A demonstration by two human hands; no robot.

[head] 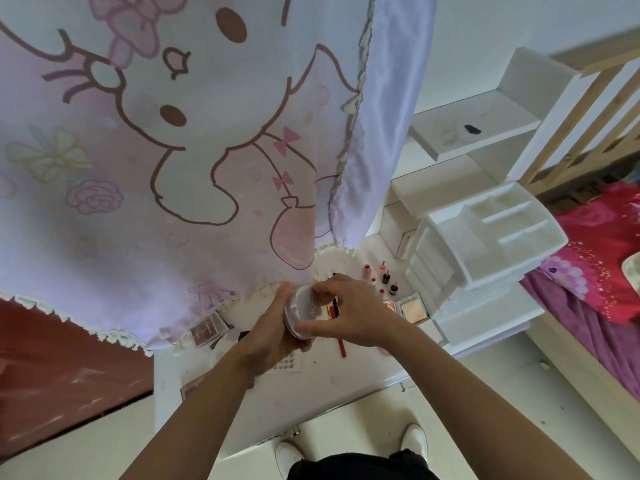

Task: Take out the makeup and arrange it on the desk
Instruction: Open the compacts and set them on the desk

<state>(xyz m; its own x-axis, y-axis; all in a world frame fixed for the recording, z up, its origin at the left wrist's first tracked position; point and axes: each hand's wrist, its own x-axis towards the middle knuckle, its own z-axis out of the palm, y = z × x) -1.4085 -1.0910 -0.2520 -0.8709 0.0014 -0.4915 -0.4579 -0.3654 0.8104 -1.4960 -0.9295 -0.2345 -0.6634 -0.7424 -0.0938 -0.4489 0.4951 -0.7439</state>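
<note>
Above the white desk [346, 375] I hold a round white compact [304, 313] tipped on its side. My left hand [273, 334] grips it from below and behind, and my right hand [349, 310] grips its front rim with fingers and thumb. Laid out on the desk are several small red and dark bottles [381, 280], a red pencil [341, 341], a square powder palette [412, 308], a pink case [389, 304] partly hidden by my right hand, and a dark red palette [206, 329] at the left.
A white drawer organiser [485, 244] stands at the desk's right. A large pink cartoon curtain [173, 150] hangs over the back of the desk. A white grid sheet [287, 363] lies under my left wrist. A bed with red bedding [595, 265] is at the right.
</note>
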